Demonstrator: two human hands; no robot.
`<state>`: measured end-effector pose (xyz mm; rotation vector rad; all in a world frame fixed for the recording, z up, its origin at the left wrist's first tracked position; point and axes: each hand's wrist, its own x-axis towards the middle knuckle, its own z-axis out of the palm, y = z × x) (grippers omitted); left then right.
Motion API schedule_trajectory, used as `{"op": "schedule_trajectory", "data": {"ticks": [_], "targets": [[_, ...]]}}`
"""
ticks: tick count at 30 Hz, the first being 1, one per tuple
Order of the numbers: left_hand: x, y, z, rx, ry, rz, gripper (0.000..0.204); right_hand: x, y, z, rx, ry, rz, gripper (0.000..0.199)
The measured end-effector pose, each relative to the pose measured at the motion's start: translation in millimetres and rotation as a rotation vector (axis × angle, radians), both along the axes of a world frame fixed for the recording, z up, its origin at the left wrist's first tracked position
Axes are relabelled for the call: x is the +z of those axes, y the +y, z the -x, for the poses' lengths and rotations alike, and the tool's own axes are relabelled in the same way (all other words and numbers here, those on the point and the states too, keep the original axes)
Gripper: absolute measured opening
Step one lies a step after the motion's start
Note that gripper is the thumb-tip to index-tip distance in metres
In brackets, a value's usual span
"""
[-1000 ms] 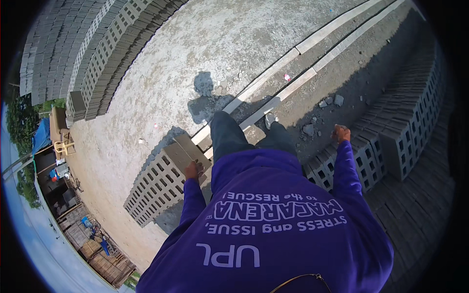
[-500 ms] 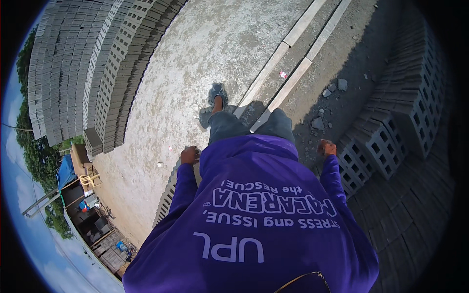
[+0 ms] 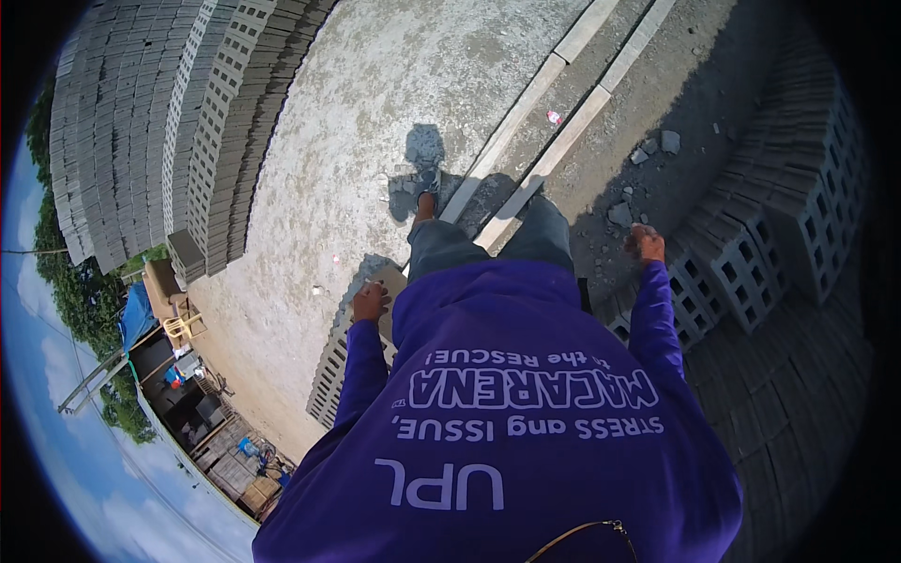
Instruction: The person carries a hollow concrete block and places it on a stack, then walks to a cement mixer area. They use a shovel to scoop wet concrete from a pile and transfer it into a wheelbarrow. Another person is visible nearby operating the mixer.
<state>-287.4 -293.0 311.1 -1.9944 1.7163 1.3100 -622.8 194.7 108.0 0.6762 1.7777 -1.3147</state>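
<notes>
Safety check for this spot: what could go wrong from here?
Trip: the boards run along the ground right by the left leg, so a foot could catch an edge.
Slip: loose rubble lies beyond the right leg and might roll underfoot.
Scrape: the bare right hand looks close to the right block stack, whose edges could graze knuckles; the gap is hard to judge.
</notes>
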Motion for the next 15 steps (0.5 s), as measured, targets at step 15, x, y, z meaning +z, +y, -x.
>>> {"op": "schedule_trajectory", "data": {"ticks": [15], "targets": [[-1,36,5,-0.116,-0.007,-0.14,0.044,58,-6,-47,0.149,0.129,-0.056,0.028]]}}
